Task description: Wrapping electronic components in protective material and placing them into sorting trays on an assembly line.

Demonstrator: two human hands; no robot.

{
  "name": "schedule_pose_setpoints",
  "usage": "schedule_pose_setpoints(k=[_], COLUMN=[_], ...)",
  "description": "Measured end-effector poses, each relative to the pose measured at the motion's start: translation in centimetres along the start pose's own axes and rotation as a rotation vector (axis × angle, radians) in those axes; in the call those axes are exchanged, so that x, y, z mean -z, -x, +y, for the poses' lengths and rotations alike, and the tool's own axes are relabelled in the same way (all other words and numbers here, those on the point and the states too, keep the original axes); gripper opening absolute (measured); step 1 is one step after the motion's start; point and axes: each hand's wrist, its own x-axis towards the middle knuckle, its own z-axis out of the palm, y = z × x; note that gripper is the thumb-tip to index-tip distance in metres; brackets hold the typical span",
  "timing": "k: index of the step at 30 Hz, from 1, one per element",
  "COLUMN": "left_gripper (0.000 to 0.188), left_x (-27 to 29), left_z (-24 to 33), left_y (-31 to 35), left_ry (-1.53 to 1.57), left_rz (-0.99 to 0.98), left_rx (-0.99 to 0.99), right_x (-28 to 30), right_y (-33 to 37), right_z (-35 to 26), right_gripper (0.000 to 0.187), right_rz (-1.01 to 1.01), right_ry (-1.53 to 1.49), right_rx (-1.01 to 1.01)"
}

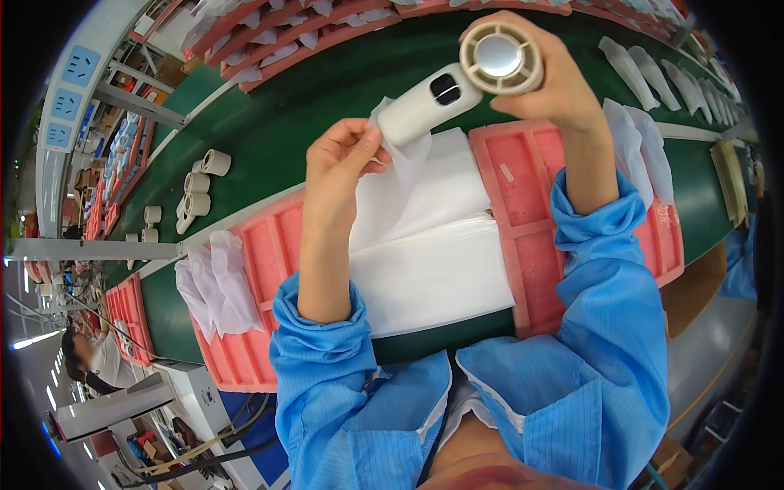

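My right hand [563, 77] is closed round the round head of a cream handheld fan [425, 106]. The fan's ring of vanes and silvery centre show, and its handle, with a dark oval panel, slants down to the left. At the handle's end my left hand [343, 155] pinches a thin translucent white bag [404, 184]. The bag's mouth is round the tip of the handle, and the rest hangs down. Below my hands lie two stacks of flat white bags [433, 269], side by side.
Pink foam trays [531, 269] flank the stacks, with bagged items [216, 286] on the left one. More cream fans [196, 184] stand on the green belt [269, 147] at left. Bagged items [653, 73] line its far right. Loaded pink trays [294, 37] are piled at the back.
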Motion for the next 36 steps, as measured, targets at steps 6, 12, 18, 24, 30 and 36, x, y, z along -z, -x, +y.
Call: schedule_pose_setpoints(k=[6,12,18,24,30,36], left_gripper=[0.014,0.013,0.015,0.014,0.013,0.015], left_x=[0.9,-0.9,-1.8,-2.1,-1.8,-0.8], left_z=[1.7,1.6,1.4,1.5,2.3,1.6], left_y=[0.8,1.8,2.2,2.0,2.6,1.7], left_ry=[0.045,0.342,0.274,0.189,0.038,0.215], left_rz=[0.212,0.234,0.307,0.335,0.220,0.254], left_rx=[-0.139,-0.126,-0.255,-0.359,-0.397,-0.398], right_x=[-2.9,-7.8,-8.9,-9.4,-10.4,-10.3], right_y=[-0.4,0.1,0.7,0.7,1.3,0.7], right_z=[0.3,0.9,-0.3,1.3,1.6,2.3], right_gripper=[0.055,0.054,0.057,0.061,0.060,0.063], right_rz=[-0.119,-0.077,0.060,0.070,0.035,0.184], right_ry=[0.064,0.286,0.279,0.258,0.348,0.299], right_rx=[0.079,0.218,0.322,0.402,0.468,0.565])
